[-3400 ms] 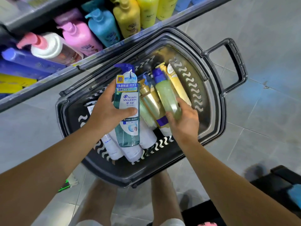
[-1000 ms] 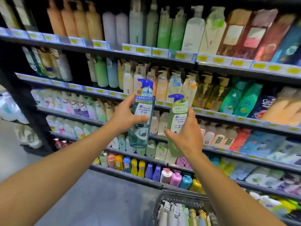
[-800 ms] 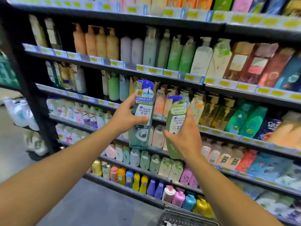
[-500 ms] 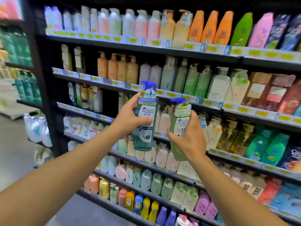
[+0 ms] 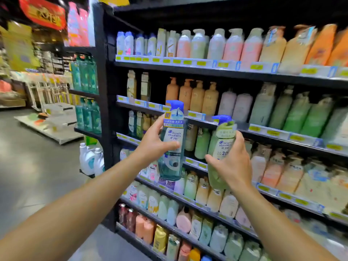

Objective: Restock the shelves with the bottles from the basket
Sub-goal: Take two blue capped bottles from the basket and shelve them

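While facing the shelves [image 5: 207, 71], both hands grip upright bottles: left [image 5: 153, 146] teal [image 5: 172, 147], right [image 5: 232, 164] green [image 5: 219, 147].

A: the teal bottle [image 5: 172, 147] looks like see-through glossy plastic, the green bottle [image 5: 220, 147] cloudier with a paper-looking label.
B: yep, and the shelves [image 5: 188, 72] look matt black metal, the floor [image 5: 28, 166] smooth and shiny.
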